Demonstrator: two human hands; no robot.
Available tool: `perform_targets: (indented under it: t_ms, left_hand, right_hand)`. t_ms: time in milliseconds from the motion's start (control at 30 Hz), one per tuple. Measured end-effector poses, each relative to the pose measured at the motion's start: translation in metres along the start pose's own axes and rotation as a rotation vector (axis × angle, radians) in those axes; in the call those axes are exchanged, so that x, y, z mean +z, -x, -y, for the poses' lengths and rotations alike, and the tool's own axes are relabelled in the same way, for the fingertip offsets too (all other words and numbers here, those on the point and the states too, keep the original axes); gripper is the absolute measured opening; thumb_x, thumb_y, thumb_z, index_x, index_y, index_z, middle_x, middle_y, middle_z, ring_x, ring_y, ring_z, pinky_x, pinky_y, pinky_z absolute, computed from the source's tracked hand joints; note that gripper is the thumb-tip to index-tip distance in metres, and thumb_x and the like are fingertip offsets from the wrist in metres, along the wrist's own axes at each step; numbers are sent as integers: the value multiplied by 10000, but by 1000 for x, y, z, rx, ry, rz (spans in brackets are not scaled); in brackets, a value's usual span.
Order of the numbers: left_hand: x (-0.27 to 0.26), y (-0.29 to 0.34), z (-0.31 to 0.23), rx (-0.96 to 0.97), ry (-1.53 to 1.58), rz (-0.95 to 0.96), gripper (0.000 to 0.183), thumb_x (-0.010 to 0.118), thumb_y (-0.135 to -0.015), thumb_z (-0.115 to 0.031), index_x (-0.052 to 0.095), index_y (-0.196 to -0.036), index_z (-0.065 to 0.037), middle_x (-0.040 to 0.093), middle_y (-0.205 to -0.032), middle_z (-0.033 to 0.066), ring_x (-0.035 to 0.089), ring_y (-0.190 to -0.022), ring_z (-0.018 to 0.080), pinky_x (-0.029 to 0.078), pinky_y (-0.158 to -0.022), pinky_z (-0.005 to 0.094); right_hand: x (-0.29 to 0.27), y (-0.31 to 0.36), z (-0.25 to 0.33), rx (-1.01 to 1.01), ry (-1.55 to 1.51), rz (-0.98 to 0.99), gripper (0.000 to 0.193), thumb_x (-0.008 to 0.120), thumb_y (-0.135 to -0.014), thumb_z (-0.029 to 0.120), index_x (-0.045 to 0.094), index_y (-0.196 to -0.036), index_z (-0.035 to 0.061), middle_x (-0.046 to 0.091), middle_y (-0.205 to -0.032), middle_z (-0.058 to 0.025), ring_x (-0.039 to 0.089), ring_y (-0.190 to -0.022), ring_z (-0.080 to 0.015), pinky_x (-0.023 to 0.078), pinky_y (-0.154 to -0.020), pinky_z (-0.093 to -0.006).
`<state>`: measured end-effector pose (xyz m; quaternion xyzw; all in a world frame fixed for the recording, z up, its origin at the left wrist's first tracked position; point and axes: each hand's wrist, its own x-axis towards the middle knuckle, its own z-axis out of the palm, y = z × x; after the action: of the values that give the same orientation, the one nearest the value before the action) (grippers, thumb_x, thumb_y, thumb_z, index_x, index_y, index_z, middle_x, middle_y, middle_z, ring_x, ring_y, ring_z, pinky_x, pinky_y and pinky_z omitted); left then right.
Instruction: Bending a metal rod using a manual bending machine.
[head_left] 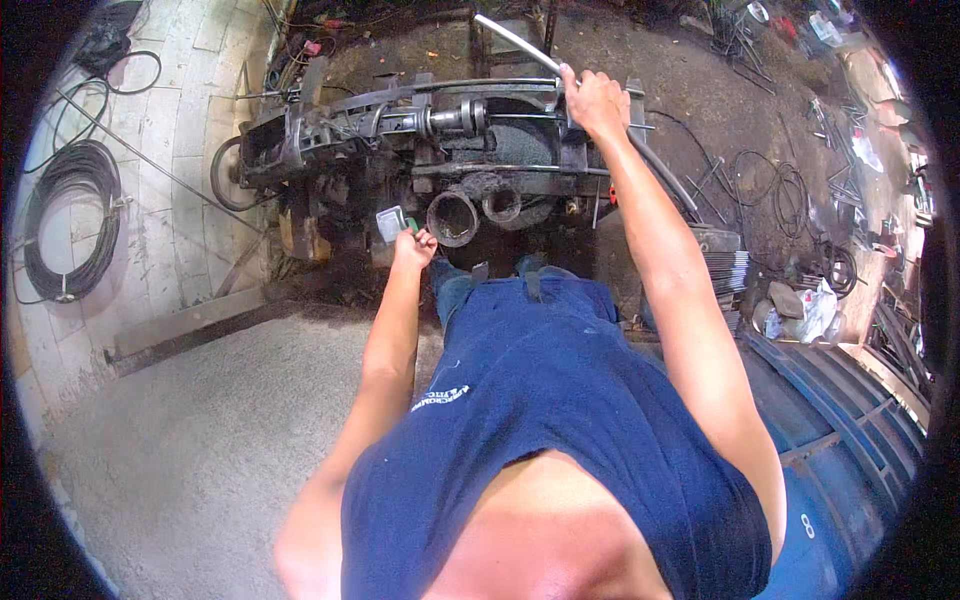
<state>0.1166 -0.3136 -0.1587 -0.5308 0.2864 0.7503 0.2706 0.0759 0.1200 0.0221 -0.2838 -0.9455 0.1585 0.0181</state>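
My right hand [598,103] is closed around a long metal bar [518,44] at the right end of a dark, greasy machine [455,120]. The bar's bright end points away to the upper left. In my left hand [417,246], fingers curled, is a small tool [390,224] with a pale, flat, rectangular head and a bit of green by the fingers; its exact kind is unclear. The tool is at the machine's near left side, beside a round open metal pipe end [453,218]. A second, smaller ring-shaped opening [501,203] lies just right of it.
A coil of dark wire or cable [70,222] rests against the pale block wall at left. Rods and loose cables [782,190] lie on the dark floor at right. Stacked metal strips [725,272], a white plastic bag [818,312] and a blue metal panel [830,440] are near my right.
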Motion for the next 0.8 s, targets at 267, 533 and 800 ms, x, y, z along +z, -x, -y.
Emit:
perform_targets:
  t_ms: [267,533,800]
  left_hand:
    - [-1,1,-1,15,-6,-11,337,277,-1037,-307,337,-790,-85,322,-603,11,288,-477,156,293,-522,322]
    - [-15,2,2,-10,-196,73,319,322,-1033,-316,430,-847,-80,391,-633,6,351,-484,150,343,-531,331]
    - [-106,-66,29,621,-1606,-177,388,468,-978,-323,607,-991,39,683,-887,243,668,-872,409,486,-824,490]
  right_hand:
    - [-2,0,-10,9,-25,-43,706,333,-958,614,717,-1009,24,672,-1063,-213,621,-1033,-389,450,-899,-511]
    - [-8,-2,-26,45,-45,8,721,344,-946,640,690,-1050,16,655,-1087,-227,621,-1049,-390,465,-926,-489]
    - [-8,4,-22,-83,59,-83,621,474,-927,603,696,-1040,34,654,-1016,-215,629,-1006,-398,481,-896,-476]
